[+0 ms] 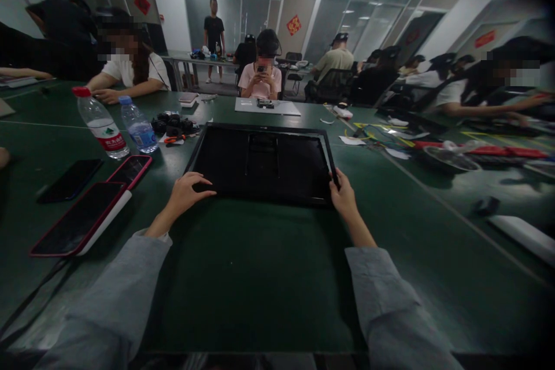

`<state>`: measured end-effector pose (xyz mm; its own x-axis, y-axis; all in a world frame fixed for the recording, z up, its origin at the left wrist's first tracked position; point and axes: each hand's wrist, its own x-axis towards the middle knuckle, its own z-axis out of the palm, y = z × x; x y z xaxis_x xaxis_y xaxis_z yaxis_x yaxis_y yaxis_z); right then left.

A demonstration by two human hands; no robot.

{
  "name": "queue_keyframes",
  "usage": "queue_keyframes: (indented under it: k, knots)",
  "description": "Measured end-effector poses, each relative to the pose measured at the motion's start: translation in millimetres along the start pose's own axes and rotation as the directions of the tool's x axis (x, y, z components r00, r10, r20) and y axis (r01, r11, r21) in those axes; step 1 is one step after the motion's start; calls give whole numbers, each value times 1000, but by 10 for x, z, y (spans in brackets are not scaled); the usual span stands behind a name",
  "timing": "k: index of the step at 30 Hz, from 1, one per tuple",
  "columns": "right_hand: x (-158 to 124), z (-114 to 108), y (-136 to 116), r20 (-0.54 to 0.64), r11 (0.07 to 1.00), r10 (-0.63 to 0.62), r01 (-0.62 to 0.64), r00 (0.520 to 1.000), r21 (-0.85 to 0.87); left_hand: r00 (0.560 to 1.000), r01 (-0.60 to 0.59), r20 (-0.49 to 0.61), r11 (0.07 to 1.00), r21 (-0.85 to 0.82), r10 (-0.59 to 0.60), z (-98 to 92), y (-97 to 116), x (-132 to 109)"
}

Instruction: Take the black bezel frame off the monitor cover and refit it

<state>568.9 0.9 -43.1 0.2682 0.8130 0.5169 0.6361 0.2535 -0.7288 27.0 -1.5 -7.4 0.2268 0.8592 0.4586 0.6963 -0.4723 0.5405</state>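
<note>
A black monitor housing (229, 170) with a rectangular recess in its middle lies flat on the green table in front of me. My left hand (187, 192) is at its near left corner, index finger over the top and thumb along the near edge, with the corner between them. On the opposite side, my right hand (343, 192) grips the right edge near the front corner, thumb on top and the other fingers partly hidden. Pale strips show along the inside of the housing's right border.
To the left are a red-capped bottle (102, 127), a blue-capped bottle (137, 127) and several phones, one a red-edged phone (80, 219). Orange-handled scissors (174, 140) lie behind. Cables (381, 134) and a white object (526, 237) are at right. A person (262, 78) sits opposite.
</note>
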Motion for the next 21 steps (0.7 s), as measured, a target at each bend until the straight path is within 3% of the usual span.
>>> queue_keyframes:
  k: [4,11,21]
  knots:
    - [-45,3,31,-38,992,-43,38,998,-117,998,-53,24,998,-21,54,41,-50,12]
    - [-80,-6,67,-57,985,-13,3,998,-171,994,-111,15,993,-48,111,116,-88,12]
    - [-49,18,123,-55,986,42,-50,998,-157,995,-47,89,997,-56,52,91,-1,1]
